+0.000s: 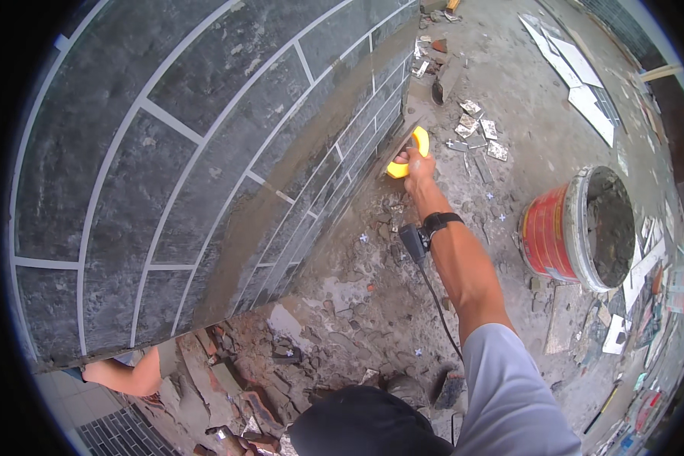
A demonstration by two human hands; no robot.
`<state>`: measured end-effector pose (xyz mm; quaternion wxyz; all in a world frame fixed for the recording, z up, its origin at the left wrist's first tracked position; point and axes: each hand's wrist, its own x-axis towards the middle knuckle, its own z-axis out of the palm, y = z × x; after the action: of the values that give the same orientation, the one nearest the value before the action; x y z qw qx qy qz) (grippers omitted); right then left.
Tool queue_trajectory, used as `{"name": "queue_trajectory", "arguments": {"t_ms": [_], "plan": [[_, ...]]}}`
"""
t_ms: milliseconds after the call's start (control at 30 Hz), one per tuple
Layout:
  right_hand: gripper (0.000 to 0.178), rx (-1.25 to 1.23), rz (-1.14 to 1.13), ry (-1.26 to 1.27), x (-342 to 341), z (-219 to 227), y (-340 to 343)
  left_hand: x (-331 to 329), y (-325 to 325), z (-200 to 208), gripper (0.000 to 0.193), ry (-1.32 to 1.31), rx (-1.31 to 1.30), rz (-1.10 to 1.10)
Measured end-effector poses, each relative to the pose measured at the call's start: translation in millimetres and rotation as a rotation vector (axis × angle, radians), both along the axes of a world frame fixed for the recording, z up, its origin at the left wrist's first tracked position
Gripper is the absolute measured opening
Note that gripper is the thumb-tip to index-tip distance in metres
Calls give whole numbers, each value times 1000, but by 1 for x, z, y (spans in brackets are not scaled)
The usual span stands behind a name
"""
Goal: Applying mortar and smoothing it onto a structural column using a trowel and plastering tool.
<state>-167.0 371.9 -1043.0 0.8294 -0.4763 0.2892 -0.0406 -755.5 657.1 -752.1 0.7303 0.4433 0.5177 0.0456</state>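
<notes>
My right hand (419,169) is closed round the yellow handle of a plastering trowel (420,139). The trowel's grey plate lies along the foot of the dark tiled wall (182,114), near its far end. Pale joint strips divide the tiles, and a smear of wet grey mortar (254,220) runs along the lower courses. A black strap with a small dark device (414,242) and a cable sits on my right wrist. My left hand does not show. Past the wall's near edge a bent bare arm (125,375) appears, its hand hidden; whose it is, I cannot tell.
A red bucket (547,235) with a white rim, holding grey mortar, stands right of my forearm. Broken tile pieces (479,129) and rubble (251,387) litter the floor. White panels (566,72) lie at the far right. Small white cross-shaped spacers (364,238) are scattered about.
</notes>
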Motion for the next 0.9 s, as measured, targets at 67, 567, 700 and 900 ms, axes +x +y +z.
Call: {"name": "queue_trajectory", "arguments": {"t_ms": [67, 567, 700, 900], "plan": [[13, -5, 24, 22, 15, 1, 4, -7, 6, -6, 60, -13, -18, -16], [16, -24, 191, 8, 36, 4, -40, -9, 3, -9, 44, -57, -34, -12], [15, -159, 276, 101, 39, -1, -23, -30, 17, -35, 36, -204, 55, -143], [15, -207, 473, 89, -36, -3, 5, -34, 11, -16, 31, -74, -50, -27]]}}
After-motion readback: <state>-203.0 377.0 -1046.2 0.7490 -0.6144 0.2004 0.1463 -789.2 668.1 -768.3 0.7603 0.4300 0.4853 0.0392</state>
